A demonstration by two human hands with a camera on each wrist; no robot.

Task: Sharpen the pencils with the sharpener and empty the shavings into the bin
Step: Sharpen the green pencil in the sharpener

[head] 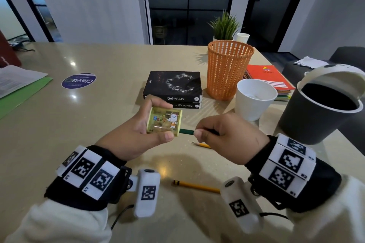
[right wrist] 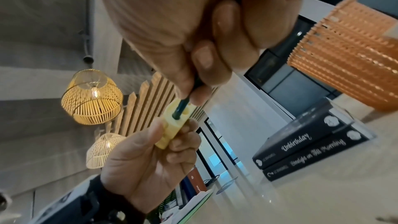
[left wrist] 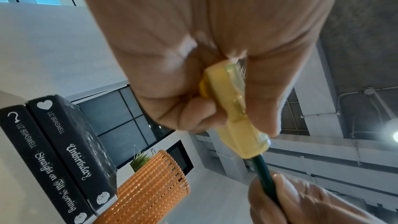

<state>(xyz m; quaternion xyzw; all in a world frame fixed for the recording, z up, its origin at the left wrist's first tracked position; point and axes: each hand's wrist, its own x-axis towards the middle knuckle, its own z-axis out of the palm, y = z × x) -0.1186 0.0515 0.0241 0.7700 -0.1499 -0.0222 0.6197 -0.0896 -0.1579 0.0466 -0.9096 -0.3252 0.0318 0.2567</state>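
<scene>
My left hand (head: 138,130) holds the yellow sharpener (head: 165,122) above the table (head: 59,124), thumb along its near edge and fingers curled behind it. My right hand (head: 223,134) pinches the green pencil (head: 186,132), whose tip is seated in the sharpener's hole, so I judge sharpening is in hand. Next I'd twist it while keeping the sharpener steady. Its clear case seems to hold some shavings, though print hides much. A yellow pencil (head: 197,186) lies below my hands. Farther right: orange basket (head: 229,69), white cup (head: 254,98), contents unclear, then the open dark bin (head: 316,112), its inside too dark to read.
</scene>
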